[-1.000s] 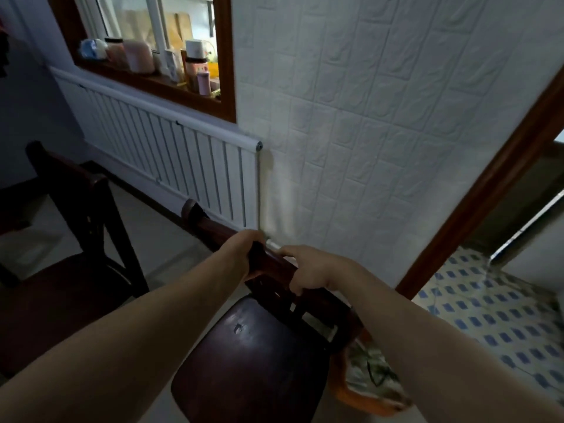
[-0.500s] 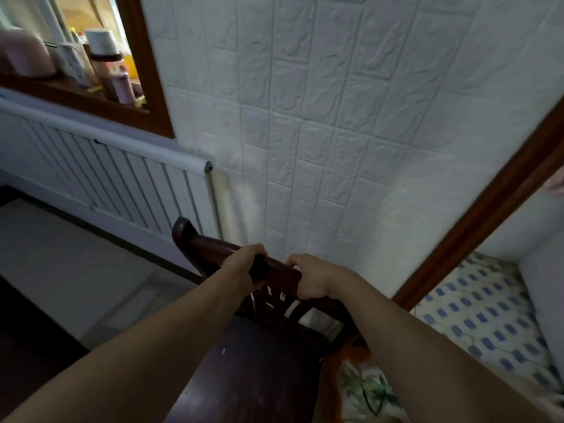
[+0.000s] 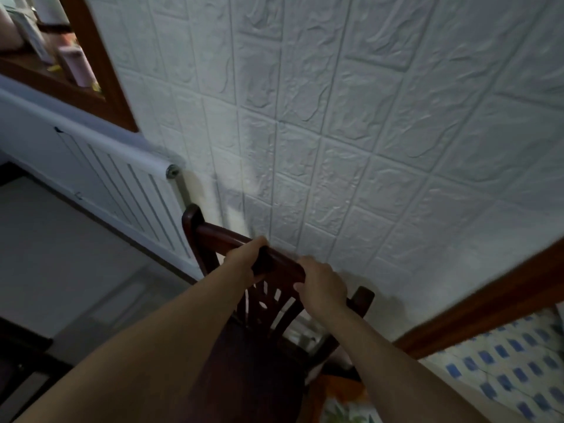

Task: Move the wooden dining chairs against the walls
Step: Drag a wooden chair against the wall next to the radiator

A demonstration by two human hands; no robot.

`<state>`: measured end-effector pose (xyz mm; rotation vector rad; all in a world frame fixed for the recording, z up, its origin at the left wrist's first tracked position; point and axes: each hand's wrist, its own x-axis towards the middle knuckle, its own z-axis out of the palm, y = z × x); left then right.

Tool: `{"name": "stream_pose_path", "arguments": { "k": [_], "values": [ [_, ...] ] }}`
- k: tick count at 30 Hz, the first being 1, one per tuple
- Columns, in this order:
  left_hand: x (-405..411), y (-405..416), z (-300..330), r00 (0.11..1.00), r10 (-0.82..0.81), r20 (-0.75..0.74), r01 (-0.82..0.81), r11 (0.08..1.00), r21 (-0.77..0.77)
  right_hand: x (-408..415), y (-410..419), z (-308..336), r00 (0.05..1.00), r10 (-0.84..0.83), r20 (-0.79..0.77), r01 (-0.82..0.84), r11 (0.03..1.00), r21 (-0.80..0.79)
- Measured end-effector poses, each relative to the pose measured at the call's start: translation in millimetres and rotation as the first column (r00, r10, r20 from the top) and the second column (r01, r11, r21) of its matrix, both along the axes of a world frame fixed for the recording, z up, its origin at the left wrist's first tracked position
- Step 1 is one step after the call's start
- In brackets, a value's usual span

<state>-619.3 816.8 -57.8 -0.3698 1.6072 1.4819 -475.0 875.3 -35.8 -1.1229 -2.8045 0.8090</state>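
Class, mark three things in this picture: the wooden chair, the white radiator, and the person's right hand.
wooden chair (image 3: 210, 235): head view, on the top rail of the backrest.
white radiator (image 3: 128, 178): head view, on its slatted front.
right hand (image 3: 323, 285): head view, on the back of the hand.

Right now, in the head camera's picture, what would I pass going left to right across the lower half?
Radiator → left hand on the chair top rail → right hand on the same rail → wooden door frame → blue-patterned floor.
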Motion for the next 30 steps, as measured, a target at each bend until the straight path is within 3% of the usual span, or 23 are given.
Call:
{"name": "stream_pose_path", "arguments": {
  "k": [13,19,26,30],
  "values": [
    [-20.9,43.2,-18.2,0.999,0.045,-0.001,-0.045,0.998,-0.053,-27.2,45.7,-21.5,0.999,0.031,0.008,-0.031,0.999,-0.011],
    [-13.8,35.1,-12.5,0.999,0.02,-0.029,-0.023,0.994,-0.105,-25.9,40.3,-23.0,0.992,0.097,0.075,-0.102,0.992,0.07],
    [-1.7,17.6,5.0,0.996,-0.061,-0.064,0.055,0.995,-0.083,-24.8,30.3,-15.6,0.973,0.112,0.204,-0.119,0.993,0.022],
    [10.4,-6.8,13.5,0.99,-0.013,-0.14,0.007,0.999,-0.048,-23.8,9.9,-8.8,0.975,0.15,0.162,-0.163,0.984,0.072]
  ]
}}
